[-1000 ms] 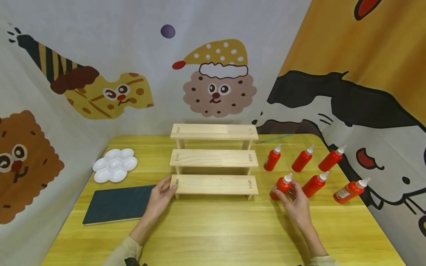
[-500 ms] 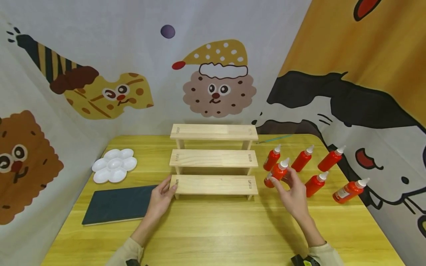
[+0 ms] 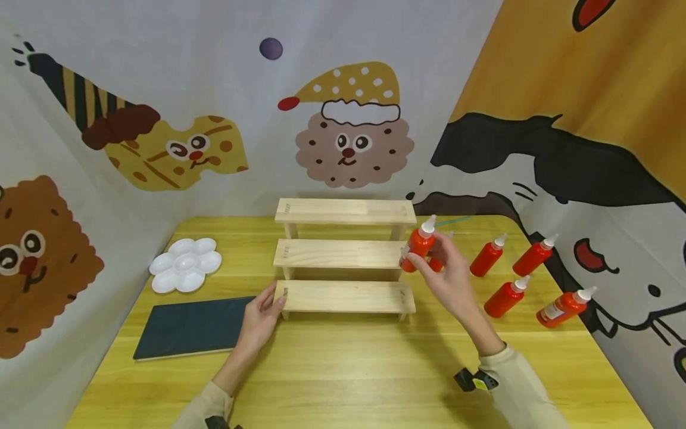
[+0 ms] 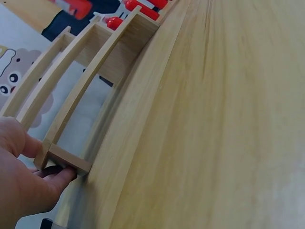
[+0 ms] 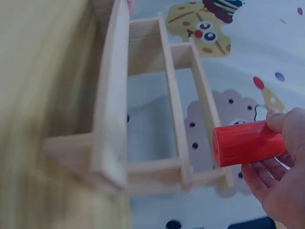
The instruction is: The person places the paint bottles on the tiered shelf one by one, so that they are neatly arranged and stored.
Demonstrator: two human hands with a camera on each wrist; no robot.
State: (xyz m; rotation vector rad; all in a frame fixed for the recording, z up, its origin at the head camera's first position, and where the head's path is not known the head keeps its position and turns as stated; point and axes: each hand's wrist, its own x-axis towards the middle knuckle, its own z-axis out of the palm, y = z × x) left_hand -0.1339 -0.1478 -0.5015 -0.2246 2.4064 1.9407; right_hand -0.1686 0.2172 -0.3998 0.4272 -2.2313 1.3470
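Observation:
My right hand (image 3: 450, 277) grips a red squeeze bottle (image 3: 420, 245) with a white pointed cap, held up at the right end of the middle step of a three-tier wooden shelf (image 3: 343, 256). In the right wrist view the red bottle (image 5: 245, 144) is between thumb and fingers, its base facing the shelf (image 5: 171, 95). My left hand (image 3: 259, 319) holds the left end of the lowest step. Thumb above and fingers below, the left hand (image 4: 28, 176) pinches the board's end (image 4: 47, 143) in the left wrist view.
Several more red bottles (image 3: 502, 299) stand on the table (image 3: 343, 375) to the right, one partly behind my right hand. A thin teal brush (image 3: 452, 221) lies at the back. At left are a white flower-shaped palette (image 3: 186, 265) and a dark flat board (image 3: 193, 329). Printed curtains enclose the table.
My right hand has lifted the red bottle from the front row and carried it up and left to the shelf's middle step. The left hand stays on the shelf.

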